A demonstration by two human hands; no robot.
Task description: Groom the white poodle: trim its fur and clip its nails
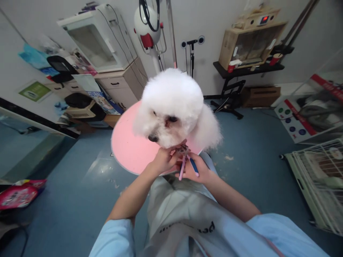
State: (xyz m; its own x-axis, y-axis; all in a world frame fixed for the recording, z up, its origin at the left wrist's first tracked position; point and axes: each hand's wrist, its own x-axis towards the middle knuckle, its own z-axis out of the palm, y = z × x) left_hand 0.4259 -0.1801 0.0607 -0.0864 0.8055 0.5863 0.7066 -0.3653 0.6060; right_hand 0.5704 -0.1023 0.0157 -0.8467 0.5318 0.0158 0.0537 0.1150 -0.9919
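Observation:
A fluffy white dog (174,107) stands on a round pink table (125,146) right in front of me, its head tilted down to the left. My left hand (162,161) is closed around the dog's paw (182,149), lifting it just under the chin. My right hand (197,170) grips a small tool with pink and blue handles (187,165), its tip at the paw. A pale apron (177,210) covers my front below the hands.
A white cabinet on drawers (107,46) and a stand dryer (148,28) are behind the table. A black shelf with a wooden box (249,46) stands at the back right. A wire cage (318,178) sits at the right. The blue floor (66,200) surrounds the table.

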